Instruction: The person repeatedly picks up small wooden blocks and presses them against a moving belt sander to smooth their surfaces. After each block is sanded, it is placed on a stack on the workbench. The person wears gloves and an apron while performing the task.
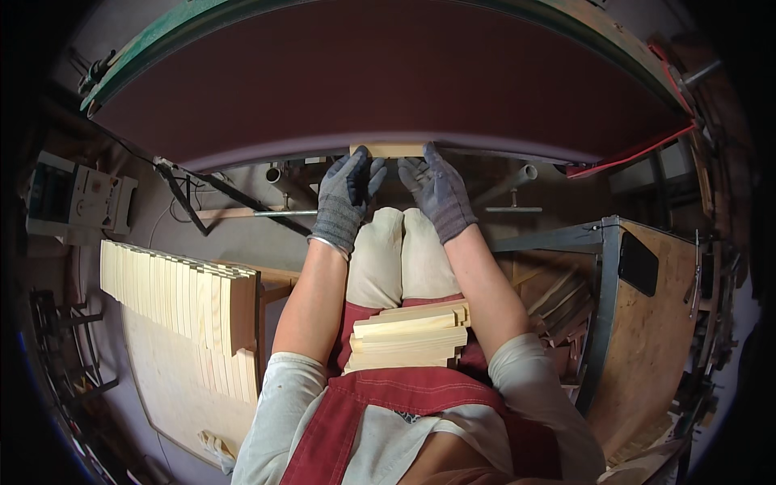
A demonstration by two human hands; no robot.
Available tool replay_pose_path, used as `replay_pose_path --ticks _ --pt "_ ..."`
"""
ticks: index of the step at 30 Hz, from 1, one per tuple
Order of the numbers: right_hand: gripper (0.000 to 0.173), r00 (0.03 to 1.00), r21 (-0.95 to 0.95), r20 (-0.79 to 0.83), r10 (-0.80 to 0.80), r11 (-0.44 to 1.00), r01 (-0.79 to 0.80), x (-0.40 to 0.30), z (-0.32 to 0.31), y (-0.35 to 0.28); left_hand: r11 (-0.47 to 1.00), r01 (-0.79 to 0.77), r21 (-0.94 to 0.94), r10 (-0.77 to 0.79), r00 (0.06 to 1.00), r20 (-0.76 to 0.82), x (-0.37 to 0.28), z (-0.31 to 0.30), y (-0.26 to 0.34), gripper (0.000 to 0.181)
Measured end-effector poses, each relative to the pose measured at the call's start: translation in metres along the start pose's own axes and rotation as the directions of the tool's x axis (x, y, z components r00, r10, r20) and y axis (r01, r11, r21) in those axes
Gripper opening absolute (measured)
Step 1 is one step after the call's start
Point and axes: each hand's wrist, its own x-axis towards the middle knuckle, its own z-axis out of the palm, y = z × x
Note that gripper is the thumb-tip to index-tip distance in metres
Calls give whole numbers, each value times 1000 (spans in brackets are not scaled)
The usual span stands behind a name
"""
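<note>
A small light wooden block (391, 150) lies against the lower edge of a wide dark reddish-brown abrasive belt (388, 79). My left hand (351, 182), in a grey knitted work glove with a bangle at the wrist, holds the block's left end with its fingertips. At the right end my right hand (438, 188), gloved alike, grips the block, thumb and fingers spread around it. Several pale wooden pieces (406, 339) rest in a stack on my lap, over red overalls.
To the left, rows of upright wooden slats (176, 297) stand on a plywood board (163, 370). At the right, a phone (638, 264) lies on a metal-edged wooden table (648, 345), with wood offcuts (561, 297) beside it. Metal pipes (282, 182) and frame bars sit under the belt.
</note>
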Motion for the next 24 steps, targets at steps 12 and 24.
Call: replay_pose_path --ticks 12,24 --pt "30 995 -77 89 -43 996 50 -12 -1 -3 1000 -14 -1 14 1000 -4 3 -4 -1 26" --pt "27 996 -78 89 -20 997 27 -6 -6 -2 990 -106 89 93 986 138 11 -22 -8 29"
